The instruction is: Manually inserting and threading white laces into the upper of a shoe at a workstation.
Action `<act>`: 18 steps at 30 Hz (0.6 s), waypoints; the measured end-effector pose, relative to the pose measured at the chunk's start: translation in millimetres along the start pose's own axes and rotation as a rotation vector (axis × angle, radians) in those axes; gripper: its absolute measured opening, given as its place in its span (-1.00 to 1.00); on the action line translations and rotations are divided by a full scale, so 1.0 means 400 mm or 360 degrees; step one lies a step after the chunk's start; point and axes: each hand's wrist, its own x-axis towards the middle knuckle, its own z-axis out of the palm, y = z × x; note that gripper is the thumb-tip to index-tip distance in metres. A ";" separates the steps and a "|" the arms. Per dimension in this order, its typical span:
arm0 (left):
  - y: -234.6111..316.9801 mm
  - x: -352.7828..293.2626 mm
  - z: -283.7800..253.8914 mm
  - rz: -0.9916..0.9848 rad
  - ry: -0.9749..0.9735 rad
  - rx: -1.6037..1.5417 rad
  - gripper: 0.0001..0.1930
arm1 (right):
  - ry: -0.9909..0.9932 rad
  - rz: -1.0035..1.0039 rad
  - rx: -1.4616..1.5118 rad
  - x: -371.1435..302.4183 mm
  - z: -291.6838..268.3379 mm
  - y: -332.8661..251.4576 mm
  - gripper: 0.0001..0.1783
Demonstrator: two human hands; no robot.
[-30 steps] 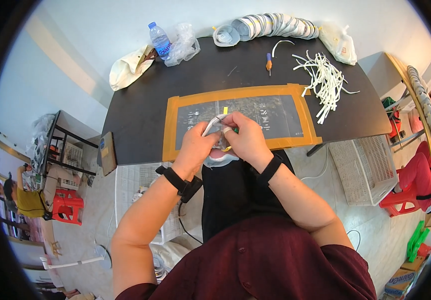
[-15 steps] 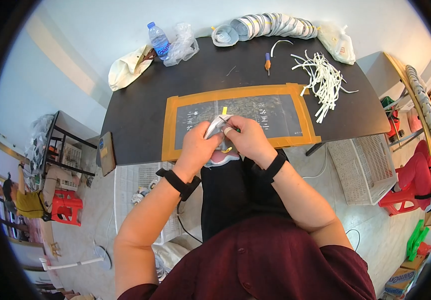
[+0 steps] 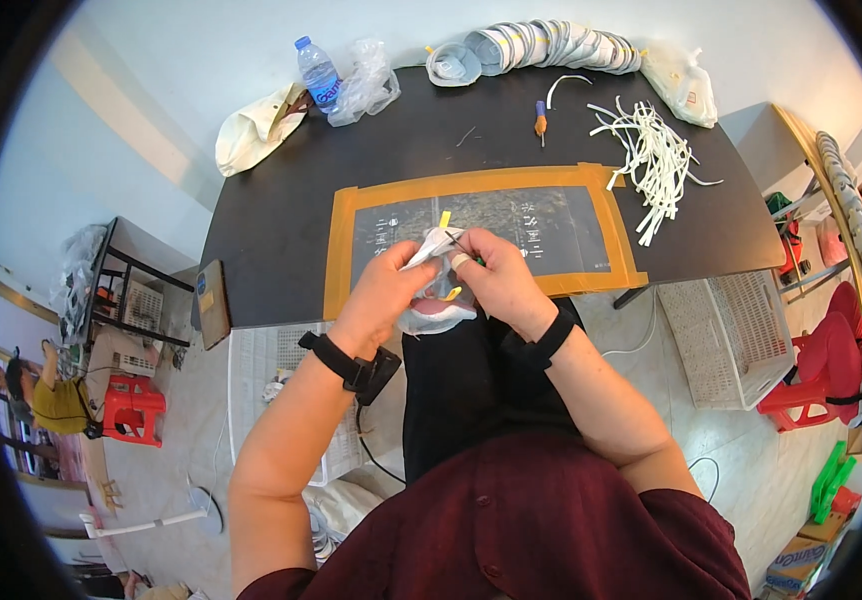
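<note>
My left hand and my right hand meet in front of my chest, both closed on a small white mask-like piece with a yellow tab on top. More of the white piece hangs below my fingers. A thin dark pin-like thing sticks out between my right fingers; what it is cannot be told. Both hands hover over the near edge of a grey cutting mat framed in orange tape on the black table.
At the table's back lie a row of stacked white masks, a pile of white strips, an orange-handled tool, a water bottle, plastic bags and a cream cloth. A white basket stands at the right.
My hands have shifted slightly, turning the white piece between the fingers; the yellow tab stays on top. Nothing on the table has moved.
</note>
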 end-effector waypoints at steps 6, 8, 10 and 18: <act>-0.010 0.000 -0.004 0.0078 0.0028 0.0101 -0.78 | -0.0080 0.0057 0.0073 -0.006 0.000 -0.010 -0.88; -0.010 -0.009 -0.004 0.0060 0.0030 0.0036 -0.76 | -0.0095 0.0036 0.0075 -0.009 0.000 -0.011 -0.88; 0.007 -0.024 0.009 0.0038 0.0038 -0.0035 -0.81 | -0.0121 0.0017 0.0085 -0.009 -0.002 -0.007 -0.88; 0.018 -0.040 0.019 -0.0049 0.0065 -0.0241 -0.84 | 0.0045 -0.0381 -0.0161 -0.035 0.010 -0.001 -0.89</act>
